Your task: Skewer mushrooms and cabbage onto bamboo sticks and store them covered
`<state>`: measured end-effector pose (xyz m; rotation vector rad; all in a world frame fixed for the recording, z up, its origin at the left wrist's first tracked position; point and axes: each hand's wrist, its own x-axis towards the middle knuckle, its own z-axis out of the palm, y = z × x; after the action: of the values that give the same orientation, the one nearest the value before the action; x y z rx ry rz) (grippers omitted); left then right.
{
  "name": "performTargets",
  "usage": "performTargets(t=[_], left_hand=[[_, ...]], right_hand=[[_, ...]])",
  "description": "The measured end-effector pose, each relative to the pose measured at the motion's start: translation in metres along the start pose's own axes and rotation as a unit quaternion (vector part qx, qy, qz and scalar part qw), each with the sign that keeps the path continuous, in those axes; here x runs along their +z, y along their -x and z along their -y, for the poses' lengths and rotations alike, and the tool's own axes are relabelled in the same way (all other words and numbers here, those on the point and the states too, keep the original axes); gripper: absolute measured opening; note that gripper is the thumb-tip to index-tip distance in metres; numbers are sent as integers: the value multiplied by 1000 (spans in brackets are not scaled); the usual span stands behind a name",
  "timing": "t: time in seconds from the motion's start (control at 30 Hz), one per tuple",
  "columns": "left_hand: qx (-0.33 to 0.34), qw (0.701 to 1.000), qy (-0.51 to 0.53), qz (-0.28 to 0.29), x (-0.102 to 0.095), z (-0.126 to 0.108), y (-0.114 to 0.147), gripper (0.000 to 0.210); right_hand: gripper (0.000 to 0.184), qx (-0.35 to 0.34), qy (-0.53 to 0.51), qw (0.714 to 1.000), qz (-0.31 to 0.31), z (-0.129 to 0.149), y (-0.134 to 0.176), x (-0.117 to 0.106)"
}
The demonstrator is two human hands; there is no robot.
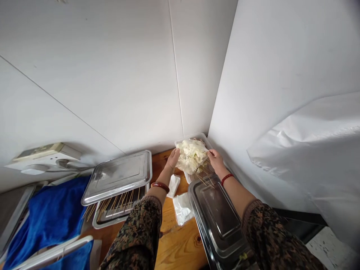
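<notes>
A clear plastic bag (192, 155) of pale, whitish-yellow pieces, perhaps a chopped vegetable, is held up between my hands near the wall corner. My left hand (173, 159) grips its left edge, with the thumb on top and the other fingers partly hidden. At the right edge, my right hand (216, 161) pinches a corner of the bag. Behind and below it sits a translucent white plastic container (207, 141), mostly covered by the bag. Several thin wooden skewers (206, 177) stick out from under the bag towards me.
A lidded metal tray (216, 215) stands below my right forearm. To the left, a metal lid (119, 176) lies tilted over a tray of skewers (120, 202). White packets (183, 208) rest on the wooden table (180, 247). A blue cloth (56, 213) lies far left; walls close in behind and right.
</notes>
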<state>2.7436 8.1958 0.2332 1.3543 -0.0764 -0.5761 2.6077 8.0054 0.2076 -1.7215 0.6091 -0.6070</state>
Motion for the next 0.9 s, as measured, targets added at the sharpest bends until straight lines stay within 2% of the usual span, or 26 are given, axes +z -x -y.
performTargets(t=[0.1, 0.2, 0.23, 0.27, 0.3, 0.33, 0.4, 0.5, 0.67, 0.9], left_hand=[[55, 996, -62, -43, 5, -3, 18, 62], [153, 976, -152, -26, 21, 0, 44, 73], [212, 945, -250, 3, 28, 4, 54, 75], [257, 901, -348, 25, 36, 10, 62, 76], [281, 862, -421, 37, 43, 16, 69, 78], [292, 832, -470, 33, 50, 23, 74, 81], [292, 799, -526, 14, 60, 33, 79, 83], [281, 788, -548, -5, 66, 39, 79, 80], [290, 785, -548, -8, 55, 34, 83, 85], [265, 795, -545, -25, 37, 46, 112, 82]], right_hand=[[32, 19, 14, 1000, -14, -7, 0, -4], [33, 20, 32, 999, -22, -11, 1, -3], [33, 17, 40, 999, -24, -12, 1, -3], [33, 13, 51, 998, -28, -14, 2, -3], [33, 7, 63, 997, -32, -15, 2, -2], [32, 1, 76, 996, -35, -16, 3, -2], [30, -12, 104, 994, -39, -18, 5, -3], [30, -28, 139, 989, -38, -21, 7, -5], [32, -56, 190, 980, -36, -23, 9, -8], [29, -93, 264, 960, -21, -25, 13, -12]])
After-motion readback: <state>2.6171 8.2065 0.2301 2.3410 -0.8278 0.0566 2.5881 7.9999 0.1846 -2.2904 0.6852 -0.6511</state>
